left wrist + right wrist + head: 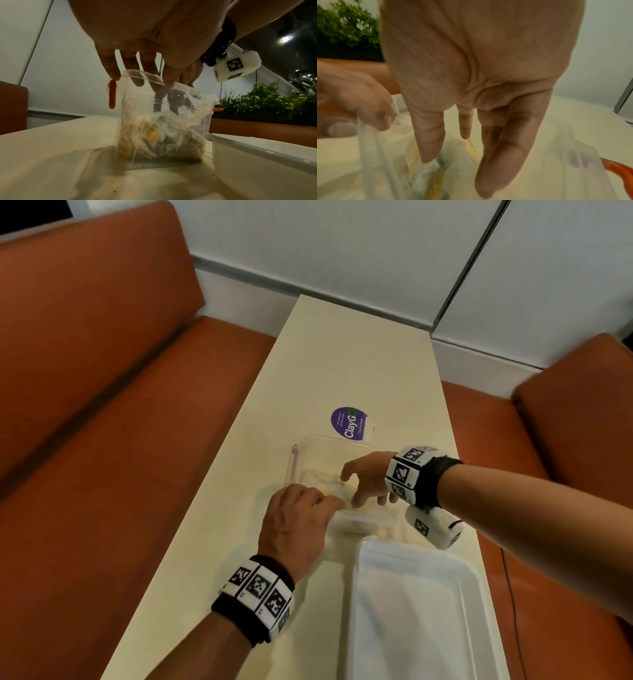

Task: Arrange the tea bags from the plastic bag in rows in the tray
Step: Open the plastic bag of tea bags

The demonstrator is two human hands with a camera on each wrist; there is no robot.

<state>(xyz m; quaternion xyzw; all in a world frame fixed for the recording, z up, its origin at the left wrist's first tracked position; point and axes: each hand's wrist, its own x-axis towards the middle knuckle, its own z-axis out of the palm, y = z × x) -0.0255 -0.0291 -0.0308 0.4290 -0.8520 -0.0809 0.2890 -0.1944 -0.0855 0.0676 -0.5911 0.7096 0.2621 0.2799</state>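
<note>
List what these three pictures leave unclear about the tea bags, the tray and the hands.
- Tea bags: number unclear; bunched behind the creased plastic bag in the left wrist view, blurred in the right wrist view.
- Tray: near end cut off by the head view's bottom edge.
- Right hand: fingertips reach into the bag; any tea bag gripped is hidden by blur.
- Left hand: pinches the bag's rim; its fingertips are hidden in the head view.

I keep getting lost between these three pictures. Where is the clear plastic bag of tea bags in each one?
Head view: plastic bag lies mid-table between both hands, beyond the white tray.
Left wrist view: bag stands centre frame, the tray at its right.
Right wrist view: bag fills the bottom, under the fingers.
Shared landmark: its red zip strip.
</note>
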